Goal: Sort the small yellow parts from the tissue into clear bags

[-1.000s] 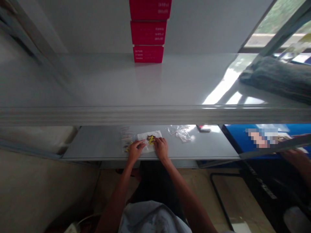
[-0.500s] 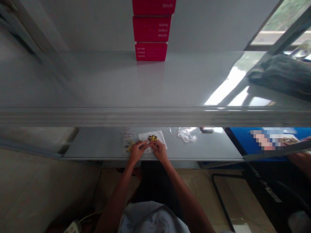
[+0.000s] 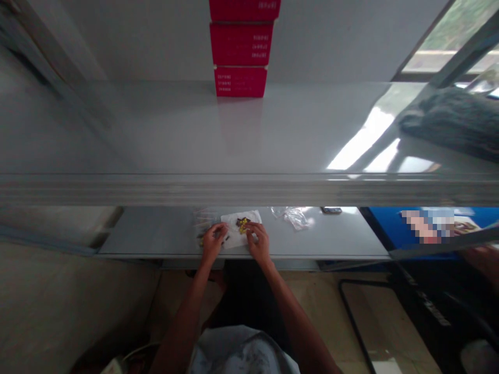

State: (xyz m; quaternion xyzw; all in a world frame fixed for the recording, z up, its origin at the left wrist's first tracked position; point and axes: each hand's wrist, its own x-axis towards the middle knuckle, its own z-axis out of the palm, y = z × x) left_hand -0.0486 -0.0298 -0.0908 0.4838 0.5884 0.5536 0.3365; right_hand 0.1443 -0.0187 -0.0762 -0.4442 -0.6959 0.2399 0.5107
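A white sheet [image 3: 234,240] lies on the grey lower shelf, bearing a small pile of yellow and dark pieces [image 3: 243,224]. My right hand [image 3: 258,240] is at the pile's right side, fingertips on or just over it; whether it pinches a piece is too small to tell. At the sheet's left edge is my left hand [image 3: 213,240], its fingers curled; what they hold, if anything, is too small to make out. Clear plastic bags [image 3: 203,218] lie beyond that hand, and a few yellow and dark bits show beside it.
Crumpled clear plastic [image 3: 297,218] and a dark phone-like object [image 3: 331,210] lie to the right. Above, a wide shelf edge [image 3: 249,191] crosses the view, with stacked red boxes [image 3: 241,44] behind it. Another person's hand [image 3: 481,259] shows at far right.
My hands have moved apart: the left went left, away from the sheet's middle, and the right is now beside the pile. More of the sheet shows between them.
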